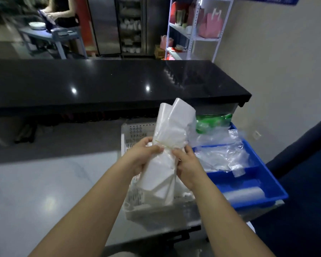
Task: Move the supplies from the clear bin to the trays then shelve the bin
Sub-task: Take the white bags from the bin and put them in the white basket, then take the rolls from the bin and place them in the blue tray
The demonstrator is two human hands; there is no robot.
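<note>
Both hands on rolled white bag bundle (167, 151), held above white perforated tray (135, 134). Left hand (143, 154) wrapped round bundle, right hand (185, 164) pinching its tied middle. Blue tray (258, 182) just right of white one. No readable labels, too blurry.

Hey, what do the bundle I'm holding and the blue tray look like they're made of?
Bundle: likely thin translucent white plastic bags, soft, creased, cinched by a yellowish band. Blue tray: seemingly rigid moulded plastic, glossy, with a light sheen along its walls.
</note>
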